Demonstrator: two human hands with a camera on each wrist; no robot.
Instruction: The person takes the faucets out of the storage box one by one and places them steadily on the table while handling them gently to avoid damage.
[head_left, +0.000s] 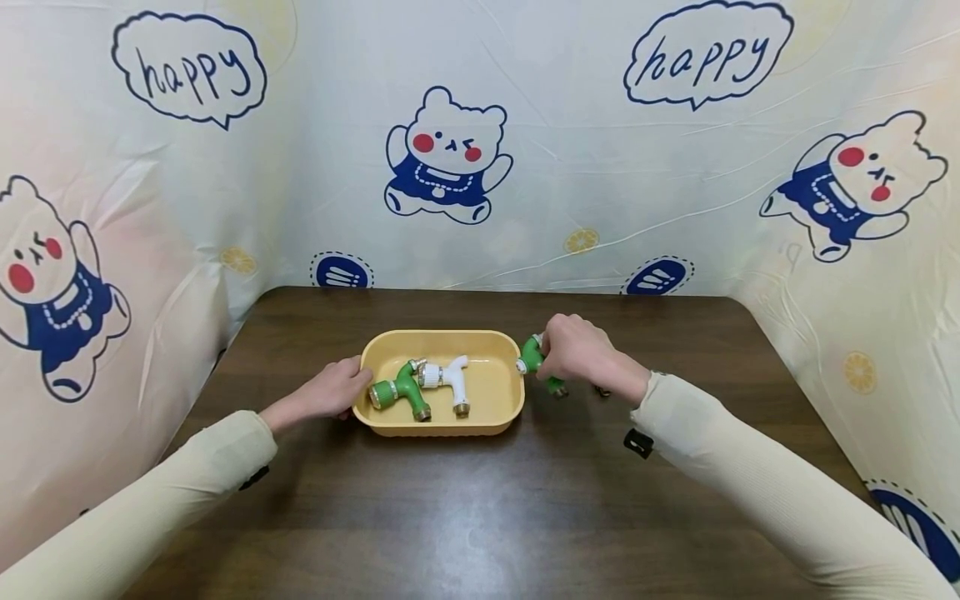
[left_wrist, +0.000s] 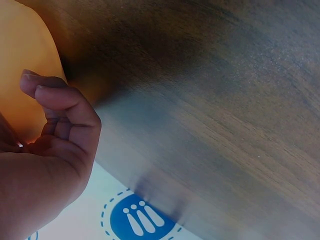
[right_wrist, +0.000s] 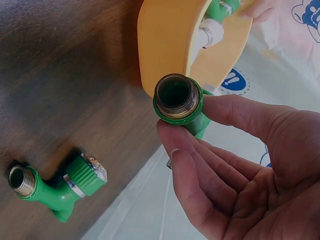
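My left hand [head_left: 337, 388] grips the left rim of a yellow plastic tray [head_left: 480, 427]; in the left wrist view its fingers curl against the tray's wall [left_wrist: 25, 45]. Inside the tray lie a green tap [head_left: 407, 390] and a white tap [head_left: 455, 383] side by side. Just beyond the tray's right end, my right hand [head_left: 581, 350] pinches another green tap [head_left: 532, 355] between thumb and fingers. The right wrist view shows that tap's threaded brass mouth [right_wrist: 176, 95] facing the camera. My fingers cover part of its body.
One more green tap [right_wrist: 60, 197] lies on the dark wooden table [right_wrist: 65, 100], mostly hidden under my right wrist in the head view. A patterned cloth [head_left: 450, 250] with printed bears hangs around the back and sides of the table.
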